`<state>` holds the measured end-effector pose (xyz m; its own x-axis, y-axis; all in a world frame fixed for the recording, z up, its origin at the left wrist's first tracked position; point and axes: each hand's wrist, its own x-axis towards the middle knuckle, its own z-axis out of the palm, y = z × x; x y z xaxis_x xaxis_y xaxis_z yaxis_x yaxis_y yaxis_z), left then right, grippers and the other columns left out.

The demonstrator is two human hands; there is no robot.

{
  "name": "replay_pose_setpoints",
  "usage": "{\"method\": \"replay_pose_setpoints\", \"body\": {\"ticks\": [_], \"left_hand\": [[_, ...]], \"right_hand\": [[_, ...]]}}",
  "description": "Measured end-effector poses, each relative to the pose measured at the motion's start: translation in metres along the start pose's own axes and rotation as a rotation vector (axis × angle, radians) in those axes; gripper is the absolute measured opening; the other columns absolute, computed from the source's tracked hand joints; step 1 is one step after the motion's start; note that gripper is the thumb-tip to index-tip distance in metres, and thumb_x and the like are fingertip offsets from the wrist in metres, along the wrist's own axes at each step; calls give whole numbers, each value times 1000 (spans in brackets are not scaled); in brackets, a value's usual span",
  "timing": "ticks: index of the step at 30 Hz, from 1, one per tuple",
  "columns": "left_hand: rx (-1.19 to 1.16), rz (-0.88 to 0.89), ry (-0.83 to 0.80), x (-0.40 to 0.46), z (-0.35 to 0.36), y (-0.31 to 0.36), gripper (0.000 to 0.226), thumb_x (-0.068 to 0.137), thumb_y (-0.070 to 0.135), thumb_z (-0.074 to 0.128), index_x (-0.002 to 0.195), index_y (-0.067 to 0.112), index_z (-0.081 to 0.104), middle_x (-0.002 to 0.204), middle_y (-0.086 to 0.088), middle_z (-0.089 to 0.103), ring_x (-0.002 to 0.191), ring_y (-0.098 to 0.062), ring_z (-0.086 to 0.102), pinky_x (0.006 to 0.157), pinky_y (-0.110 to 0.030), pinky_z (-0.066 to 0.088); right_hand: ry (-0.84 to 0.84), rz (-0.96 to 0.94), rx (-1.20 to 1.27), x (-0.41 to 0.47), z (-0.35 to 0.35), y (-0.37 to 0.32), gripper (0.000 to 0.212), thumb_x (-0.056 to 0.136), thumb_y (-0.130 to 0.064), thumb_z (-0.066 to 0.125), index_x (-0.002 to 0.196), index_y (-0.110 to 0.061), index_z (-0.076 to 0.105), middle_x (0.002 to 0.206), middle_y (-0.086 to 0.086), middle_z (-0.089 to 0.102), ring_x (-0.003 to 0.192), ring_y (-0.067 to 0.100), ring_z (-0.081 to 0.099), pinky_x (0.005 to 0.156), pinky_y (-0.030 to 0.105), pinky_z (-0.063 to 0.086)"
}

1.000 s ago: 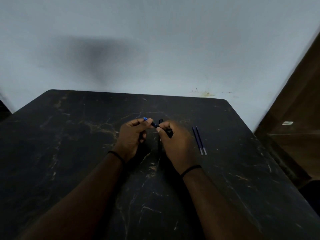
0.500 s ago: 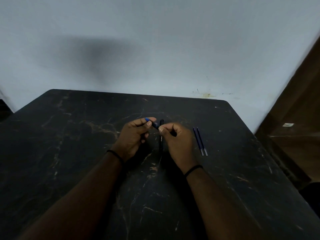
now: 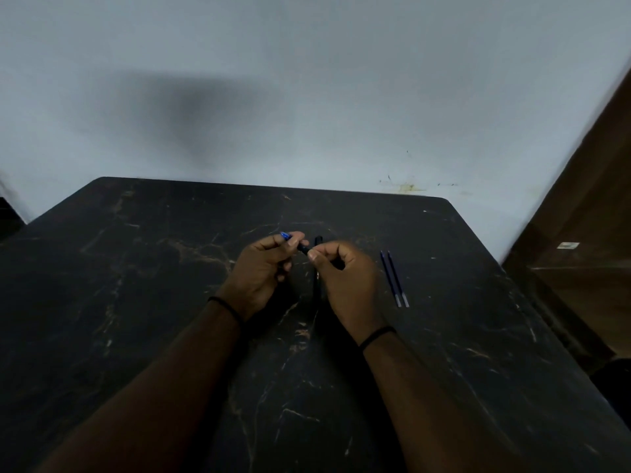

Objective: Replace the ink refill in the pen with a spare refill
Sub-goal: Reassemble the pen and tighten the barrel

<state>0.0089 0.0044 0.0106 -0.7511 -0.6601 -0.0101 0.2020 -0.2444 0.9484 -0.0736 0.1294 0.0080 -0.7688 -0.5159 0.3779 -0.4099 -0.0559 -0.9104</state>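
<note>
Pen (image 3: 302,248) held at frame centre, above the table (image 3: 136,302); long axis runs upper left to lower right, blue end (image 3: 285,236) pointing upper left. Only a short dark section w/ blue end shows between the hands; rest hidden by fingers. Left hand (image 3: 263,268) pinches the blue end w/ thumb and curled fingers. Right hand (image 3: 345,278) pinches the dark lower-right end, fingers curled round it. Count: 1 pen in hand; 1 black barrel piece (image 3: 317,268) lying on table between the hands, axis approx. vertical in frame, lower part partly hidden by right hand; whether it's cap or barrel, cannot tell. 2 spare refills (image 3: 394,278) right of centre, parallel, just beside each other, thin blue tubes w/ pale tips toward lower right. Refills well apart from right hand. Table dark, marble-veined. 1 black band on each wrist.
</note>
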Motion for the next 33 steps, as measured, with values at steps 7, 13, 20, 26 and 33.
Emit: {"method": "replay_pose_setpoints", "body": {"ticks": [7,13,20,26,33], "left_hand": [[-80,-68,-6,-6,10,5,24,80,34,67,89,13,61,75,-1,58,53,-8,43,44,-19,32],[-98,-53,33,-4,8,1,9,91,10,60,97,8,65,77,3,69,55,-8,42,45,-17,30],[-134,-88,51,-5,15,3,31,78,39,68,93,12,62,77,-2,58,56,-10,46,51,-24,34],[-149,-55,10,-5,10,0,16,91,11,58,104,8,68,91,-5,68,61,-9,48,55,-21,39],[-122,-106,56,-4,13,2,30,82,38,66,96,11,61,79,-4,59,62,-13,48,58,-28,38]], "right_hand": [[0,-46,35,-1,3,-1,13,89,-10,72,83,-21,72,77,-12,71,73,-1,66,68,9,49],[19,-23,13,1,2,2,10,90,-12,72,83,-20,72,79,-9,71,75,4,66,69,14,51],[17,-38,36,-1,2,0,5,90,-11,72,86,-14,74,79,-7,71,75,5,66,70,16,53],[36,-53,1,1,0,4,8,89,-12,73,84,-18,72,79,-10,70,76,2,65,68,11,49],[15,-68,14,-1,3,6,9,89,-13,73,85,-21,73,79,-15,70,77,1,67,71,14,52]]}}
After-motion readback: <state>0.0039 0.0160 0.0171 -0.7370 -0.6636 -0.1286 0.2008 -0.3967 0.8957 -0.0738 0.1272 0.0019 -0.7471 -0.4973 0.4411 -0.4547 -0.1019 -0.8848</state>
